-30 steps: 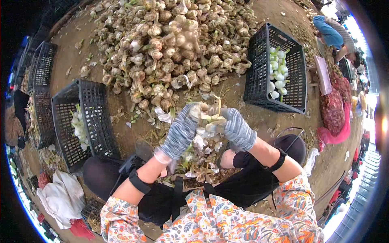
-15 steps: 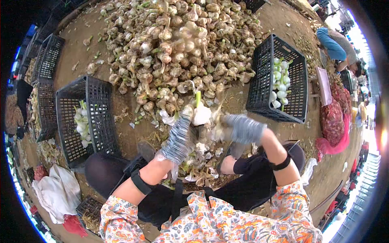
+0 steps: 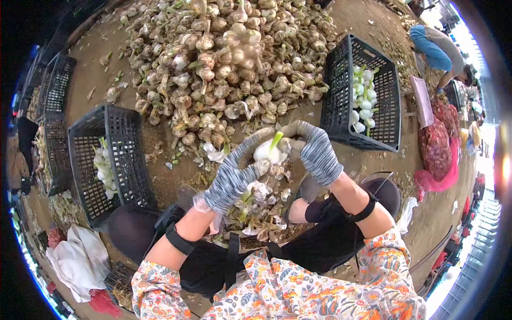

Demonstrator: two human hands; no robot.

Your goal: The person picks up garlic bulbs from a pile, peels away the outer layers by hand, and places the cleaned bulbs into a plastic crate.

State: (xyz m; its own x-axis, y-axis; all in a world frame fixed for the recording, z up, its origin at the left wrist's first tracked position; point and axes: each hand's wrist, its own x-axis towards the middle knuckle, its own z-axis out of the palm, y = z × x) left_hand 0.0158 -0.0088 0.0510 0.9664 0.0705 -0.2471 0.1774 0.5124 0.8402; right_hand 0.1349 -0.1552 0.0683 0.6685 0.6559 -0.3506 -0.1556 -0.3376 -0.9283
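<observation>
- Left hand (image 3: pixel 230 178) cups a peeled garlic bulb (image 3: pixel 268 151) from below.
- Right hand (image 3: pixel 317 152) pinches its right side.
- Unpeeled garlic pile (image 3: pixel 224 64) lies beyond the grip; skins (image 3: pixel 256 205) lie beneath it.

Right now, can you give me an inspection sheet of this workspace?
Surface: bare dirt ground, littered with husk bits.
Job's things: white garlic bulb with a green stem stub, held between both hands; heap of unpeeled garlic beyond it; right black crate and left black crate, each holding some white peeled bulbs.
Clutter: garlic peelings piled under the hands; white cloth at lower left.
Hands: left hand and right hand, both gloved, gripping the bulb.
Cables: nothing seen.
Surroundings: another person bending at upper right; red mesh sacks; spare black crates far left.
</observation>
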